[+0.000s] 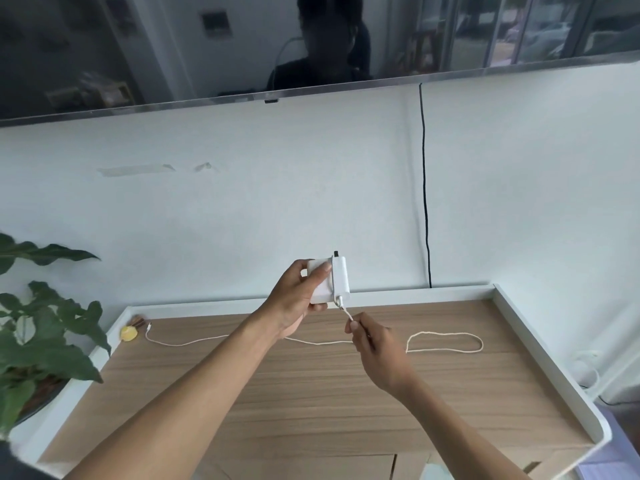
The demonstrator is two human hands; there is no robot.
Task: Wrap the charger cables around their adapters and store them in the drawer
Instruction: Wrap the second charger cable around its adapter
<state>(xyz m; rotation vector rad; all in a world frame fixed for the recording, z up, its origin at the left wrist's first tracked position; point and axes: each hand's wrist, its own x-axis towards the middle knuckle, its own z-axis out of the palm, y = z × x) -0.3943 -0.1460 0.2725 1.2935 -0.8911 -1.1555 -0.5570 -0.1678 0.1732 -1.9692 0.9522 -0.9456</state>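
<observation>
Both forearms enter from the bottom edge, cropped there, and reach over the wooden cabinet top [311, 403].

1. Left hand [294, 299]: holds the white adapter [341, 277] raised above the back rim [415, 293]. The thumb is pressed flat on the adapter's face and the fingers are curled round its far side, mostly hidden. A dark prong projects from the adapter's upper end.
2. Right hand [375, 344]: thumb and forefinger are pinched together on the cable [450, 333], just below its plug at the adapter's lower corner. The remaining fingers are curled under and hard to make out.
3. Cable routing: one strand lies along the adapter face beside the thumb. The rest lies on the cabinet top. Its free connector rests near a yellow object [129, 333] at the left rear corner. The run passes behind the left forearm and the right hand, then forms a flat loop to the right.

A panel seam [394, 465] shows on the cabinet front, cropped; whether it belongs to a drawer cannot be determined. A plant [45, 323] is cut off at the left edge. A black wall cord [424, 185] descends behind the rim.
</observation>
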